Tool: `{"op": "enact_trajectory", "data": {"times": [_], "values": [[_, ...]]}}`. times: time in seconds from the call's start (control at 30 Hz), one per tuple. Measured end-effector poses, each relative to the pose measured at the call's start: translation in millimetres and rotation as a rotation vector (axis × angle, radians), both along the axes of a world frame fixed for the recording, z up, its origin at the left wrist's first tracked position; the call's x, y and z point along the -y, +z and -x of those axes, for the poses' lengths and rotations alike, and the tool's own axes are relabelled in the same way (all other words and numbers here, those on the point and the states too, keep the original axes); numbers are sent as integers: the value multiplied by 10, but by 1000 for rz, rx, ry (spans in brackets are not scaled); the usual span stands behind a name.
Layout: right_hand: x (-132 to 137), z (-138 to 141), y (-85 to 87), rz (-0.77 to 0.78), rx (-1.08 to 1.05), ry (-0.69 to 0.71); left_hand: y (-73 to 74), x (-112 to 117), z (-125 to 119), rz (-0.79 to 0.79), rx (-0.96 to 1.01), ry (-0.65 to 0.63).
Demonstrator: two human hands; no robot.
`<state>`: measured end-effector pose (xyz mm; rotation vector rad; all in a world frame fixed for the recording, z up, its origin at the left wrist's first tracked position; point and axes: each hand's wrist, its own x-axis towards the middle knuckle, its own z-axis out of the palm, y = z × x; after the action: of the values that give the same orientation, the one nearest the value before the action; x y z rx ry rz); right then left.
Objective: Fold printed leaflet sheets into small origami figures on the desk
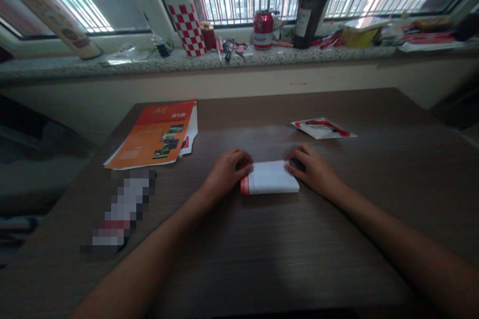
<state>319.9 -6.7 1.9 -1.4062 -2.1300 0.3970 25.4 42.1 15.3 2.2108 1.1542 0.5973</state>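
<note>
My surface (232,254) has most room toward me & out to the rt., its far edge by the wall (254,82), while an orange booklet (149,134) & a pixelated item (119,212) hem in the left and a red-and-white packet (324,128) lies near the far edge, rt. of ctr. Folded paper (271,179), white w/ a red left end, sits mid-surface betw. my hands: prob. light, bendy, easily creased, so best held near its corners. My L hand (234,167) & R hand (305,165) each pinch a far corner, firmness unclear.
</note>
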Motion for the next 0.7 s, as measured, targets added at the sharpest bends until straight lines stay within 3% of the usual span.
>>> {"op": "enact_trajectory", "data": {"times": [0.5, 0.7], "values": [[6, 9, -10, -75, 81, 91, -45, -32, 10, -27, 0, -27], [-12, -12, -61, -81, 127, 86, -41, -69, 38, -275, -175, -246]]}}
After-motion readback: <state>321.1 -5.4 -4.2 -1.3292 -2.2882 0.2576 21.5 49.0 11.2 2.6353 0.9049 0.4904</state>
